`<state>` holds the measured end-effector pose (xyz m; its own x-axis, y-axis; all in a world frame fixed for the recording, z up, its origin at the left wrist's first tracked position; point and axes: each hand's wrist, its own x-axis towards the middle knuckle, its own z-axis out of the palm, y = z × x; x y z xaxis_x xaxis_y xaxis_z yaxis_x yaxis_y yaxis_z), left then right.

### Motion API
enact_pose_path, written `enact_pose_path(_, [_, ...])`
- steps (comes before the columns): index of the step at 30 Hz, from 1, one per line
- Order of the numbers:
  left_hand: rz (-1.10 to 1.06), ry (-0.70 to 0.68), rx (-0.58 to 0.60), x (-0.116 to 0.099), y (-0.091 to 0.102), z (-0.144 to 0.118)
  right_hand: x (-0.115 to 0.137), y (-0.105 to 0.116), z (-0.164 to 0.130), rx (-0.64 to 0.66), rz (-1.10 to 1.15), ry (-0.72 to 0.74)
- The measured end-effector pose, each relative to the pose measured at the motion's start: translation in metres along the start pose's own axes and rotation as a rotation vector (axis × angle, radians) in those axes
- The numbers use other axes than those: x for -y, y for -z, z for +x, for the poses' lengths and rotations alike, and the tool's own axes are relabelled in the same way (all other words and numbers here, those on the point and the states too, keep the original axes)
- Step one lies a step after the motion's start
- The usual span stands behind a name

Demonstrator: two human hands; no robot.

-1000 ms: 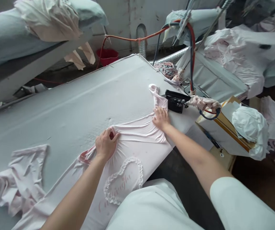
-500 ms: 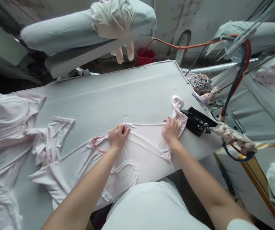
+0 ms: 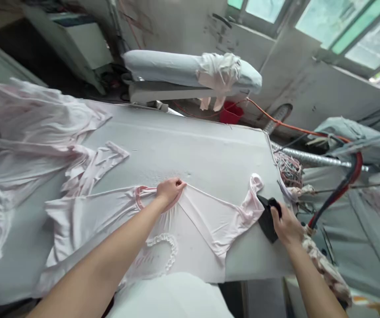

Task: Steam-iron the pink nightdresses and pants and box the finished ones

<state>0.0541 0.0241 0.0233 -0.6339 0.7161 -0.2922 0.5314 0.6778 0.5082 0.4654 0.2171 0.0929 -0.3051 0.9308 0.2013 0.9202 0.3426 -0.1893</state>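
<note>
The left hand (image 3: 170, 191) pinched the pink T-shirt (image 3: 193, 216) at its collar, mid-counter (image 3: 209, 150), bare padding beyond. The right hand (image 3: 285, 225) was closed around the black iron (image 3: 266, 217) near the counter's right edge.

Garment pressing workshop, padded ironing table (image 3: 209, 150), steam iron (image 3: 267, 216) on hoses, heaped pink garments (image 3: 27, 132), sleeve board (image 3: 176, 73).

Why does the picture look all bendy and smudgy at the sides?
In the head view, the wide lens bows the table edges; the pink garments at left smear with motion blur; daylight from the windows glares top right; the left hand stays fairly sharp.
</note>
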Motion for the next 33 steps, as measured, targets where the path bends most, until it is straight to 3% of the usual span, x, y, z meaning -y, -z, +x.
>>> enact_pose_path(2, [-0.014, 0.014, 0.024, 0.001, 0.005, 0.003, -0.026, 0.014, 0.0, 0.236, 0.042, -0.087])
enact_pose_path(4, [-0.038, 0.032, 0.034, 0.003, 0.01, 0.008, -0.034, 0.026, -0.005, 0.358, 0.146, -0.106])
enact_pose_path(8, [-0.063, 0.031, 0.067, 0.006, 0.014, 0.016, -0.004, 0.056, -0.033, 0.455, 0.294, -0.111])
enact_pose_path(10, [-0.067, 0.019, 0.072, 0.008, 0.014, 0.018, 0.031, 0.063, -0.052, 0.53, 0.309, -0.067])
enact_pose_path(12, [-0.065, 0.005, 0.077, 0.01, 0.015, 0.019, 0.078, 0.057, -0.071, 0.612, 0.289, 0.052])
enact_pose_path(16, [-0.046, -0.04, 0.078, 0.003, 0.013, 0.019, 0.181, 0.007, -0.097, 0.813, 0.167, 0.257])
enact_pose_path(20, [-0.019, -0.084, 0.06, 0.006, 0.02, 0.012, 0.269, -0.041, -0.089, 0.74, 0.104, 0.322])
enact_pose_path(22, [-0.008, -0.107, 0.027, 0.03, 0.033, 0.003, 0.3, -0.053, -0.072, 0.692, 0.149, 0.284])
enact_pose_path(24, [-0.011, -0.141, -0.052, 0.072, 0.054, -0.008, 0.32, -0.061, -0.052, 0.678, 0.183, 0.224])
enact_pose_path(28, [-0.004, -0.229, -0.176, 0.163, 0.089, -0.022, 0.33, -0.068, -0.027, 0.658, 0.182, 0.147])
enact_pose_path(30, [0.004, -0.273, -0.153, 0.186, 0.091, -0.021, 0.327, -0.069, -0.024, 0.654, 0.188, 0.131])
enact_pose_path(33, [-0.044, -0.35, -0.129, 0.193, 0.082, -0.017, 0.328, -0.067, -0.028, 0.633, 0.19, 0.089])
